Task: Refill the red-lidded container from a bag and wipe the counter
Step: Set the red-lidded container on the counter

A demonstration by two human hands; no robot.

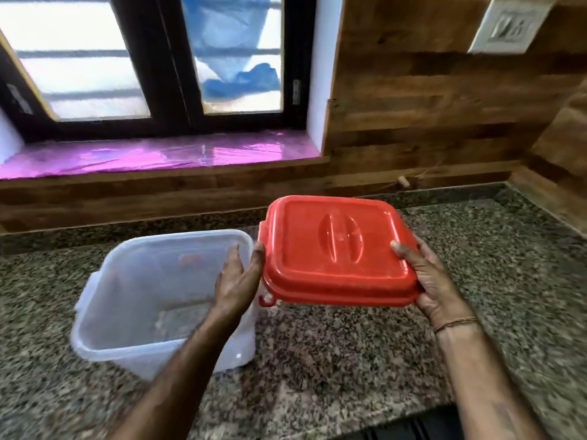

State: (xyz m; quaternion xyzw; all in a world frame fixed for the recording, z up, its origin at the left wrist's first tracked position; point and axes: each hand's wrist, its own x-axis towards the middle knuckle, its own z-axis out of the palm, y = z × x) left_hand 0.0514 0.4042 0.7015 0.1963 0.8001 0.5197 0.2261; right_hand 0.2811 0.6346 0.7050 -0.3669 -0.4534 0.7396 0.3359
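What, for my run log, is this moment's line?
red lid off, in right hand | left hand at lid edge | container open on counter

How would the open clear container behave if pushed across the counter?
The clear container looks nearly empty, so probably light and easy to slide. Its tall thin walls suggest it could flex or tip if pushed high.

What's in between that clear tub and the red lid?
The left hand, fingers relaxed, thumb by the red lid edge, right beside the clear container; the head view shows it.
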